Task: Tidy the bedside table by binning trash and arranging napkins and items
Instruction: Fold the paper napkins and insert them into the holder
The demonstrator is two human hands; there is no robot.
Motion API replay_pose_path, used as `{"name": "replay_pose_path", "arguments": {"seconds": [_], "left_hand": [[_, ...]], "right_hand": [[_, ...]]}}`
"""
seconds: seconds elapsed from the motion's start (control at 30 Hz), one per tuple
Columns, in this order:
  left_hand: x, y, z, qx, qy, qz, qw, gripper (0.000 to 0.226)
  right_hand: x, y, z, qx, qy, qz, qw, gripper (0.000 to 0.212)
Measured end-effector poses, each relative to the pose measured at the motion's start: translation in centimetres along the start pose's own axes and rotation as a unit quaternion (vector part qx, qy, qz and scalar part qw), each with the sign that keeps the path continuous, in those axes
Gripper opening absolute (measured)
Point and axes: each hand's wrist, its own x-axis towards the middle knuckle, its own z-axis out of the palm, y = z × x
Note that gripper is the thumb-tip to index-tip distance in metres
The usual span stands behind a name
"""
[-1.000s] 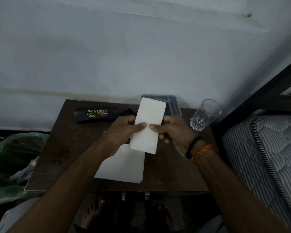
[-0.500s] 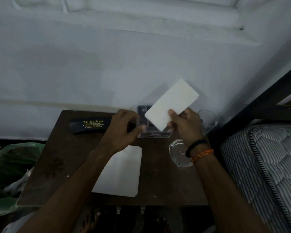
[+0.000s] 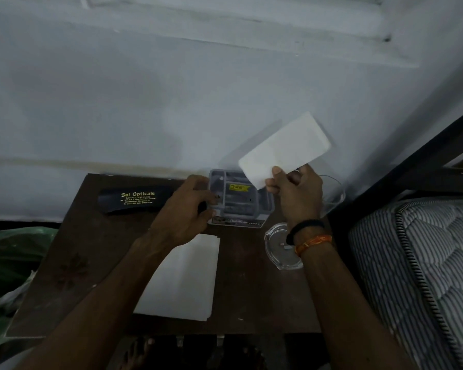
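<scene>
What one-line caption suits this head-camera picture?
Right hand lifts a folded white napkin while left hand grips a clear plastic box on the dark wooden bedside table.

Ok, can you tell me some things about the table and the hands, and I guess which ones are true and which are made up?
1. The right hand holds a folded white napkin up in the air. True.
2. The left hand is down by its side. False: it grips the edge of the clear plastic box on the bedside table.
3. The black glasses case lies at the back of the table, near the wall. True.
4. The flat white napkin on the table is crumpled into a ball. False: it lies flat.
5. The glass ashtray sits on the bed. False: it sits on the table, under the right wrist.
</scene>
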Motion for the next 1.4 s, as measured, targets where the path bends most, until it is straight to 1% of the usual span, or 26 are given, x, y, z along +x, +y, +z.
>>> {"name": "replay_pose_path", "arguments": {"seconds": [0.1, 0.17, 0.2, 0.23, 0.33, 0.37, 0.4, 0.43, 0.5, 0.57, 0.63, 0.7, 0.8, 0.87, 0.93, 1.03, 1.1, 1.23, 1.4], "left_hand": [[-0.2, -0.2, -0.7, 0.001, -0.022, 0.003, 1.000, 0.012], [-0.3, -0.4, -1.2, -0.006, -0.039, 0.003, 0.999, 0.010], [-0.3, -0.3, -1.4, -0.019, -0.038, 0.002, 0.999, 0.012], [-0.1, -0.2, -1.5, -0.039, -0.024, -0.003, 0.999, 0.017], [0.8, 0.8, -1.7, -0.116, 0.068, -0.050, 0.990, 0.037], [1.1, 1.2, -1.7, -0.148, 0.082, -0.076, 0.983, 0.043], [1.4, 1.4, -1.8, -0.176, 0.081, -0.093, 0.977, 0.046], [1.7, 1.6, -1.7, -0.193, 0.076, -0.092, 0.974, 0.045], [2.0, 1.6, -1.4, -0.182, 0.076, -0.069, 0.978, 0.030], [2.2, 1.6, -1.1, -0.163, 0.093, -0.067, 0.980, 0.016], [2.5, 1.9, -0.8, -0.162, 0.105, -0.064, 0.979, 0.012], [2.7, 2.2, -0.6, -0.170, 0.113, -0.064, 0.977, 0.013], [3.0, 2.7, -0.5, -0.194, 0.118, -0.069, 0.971, 0.014], [3.4, 3.0, -0.4, -0.189, 0.123, -0.070, 0.972, 0.015], [4.2, 3.2, -0.2, -0.163, 0.133, -0.070, 0.975, 0.018], [5.1, 3.3, 0.1, -0.091, 0.159, -0.061, 0.981, 0.029], [5.3, 3.2, 0.5, -0.090, 0.160, -0.059, 0.981, 0.032], [5.6, 3.2, 1.2, -0.105, 0.156, -0.074, 0.979, 0.027], [5.9, 3.4, 1.6, -0.096, 0.163, -0.088, 0.978, 0.026]], "right_hand": [[-0.3, 0.1, 0.3, -0.053, -0.025, -0.029, 0.998, 0.016], [-0.5, 0.1, 0.5, -0.081, -0.051, -0.037, 0.995, 0.017], [-0.6, 0.0, 0.6, -0.094, -0.064, -0.038, 0.993, 0.018], [-0.6, -0.1, 0.7, -0.110, -0.080, -0.039, 0.990, 0.019], [-0.6, -0.4, 1.0, -0.145, -0.144, -0.049, 0.978, 0.022], [-0.6, -0.5, 1.1, -0.145, -0.162, -0.050, 0.975, 0.022], [-0.7, -0.6, 1.2, -0.143, -0.174, -0.050, 0.973, 0.022], [-0.8, -0.6, 1.4, -0.141, -0.183, -0.049, 0.972, 0.022], [-0.9, -0.5, 1.5, -0.142, -0.197, -0.051, 0.969, 0.024], [-1.0, -0.5, 1.6, -0.152, -0.207, -0.051, 0.965, 0.034], [-1.0, -0.6, 1.5, -0.199, -0.204, -0.061, 0.957, 0.045], [-0.9, -0.6, 1.4, -0.253, -0.186, -0.077, 0.946, 0.046], [-0.8, -0.7, 1.3, -0.297, -0.140, -0.096, 0.940, 0.034], [-0.7, -0.7, 1.5, -0.320, -0.116, -0.114, 0.933, 0.028], [-0.6, -0.7, 1.7, -0.334, -0.098, -0.123, 0.929, 0.028], [-0.3, -0.4, 1.7, -0.346, -0.075, -0.124, 0.927, 0.026], [0.0, -0.1, 1.5, -0.349, -0.072, -0.118, 0.927, 0.025], [0.2, 0.6, 1.4, -0.363, -0.074, -0.107, 0.923, 0.023], [0.3, 1.2, 1.6, -0.386, -0.068, -0.114, 0.913, 0.014]]}}
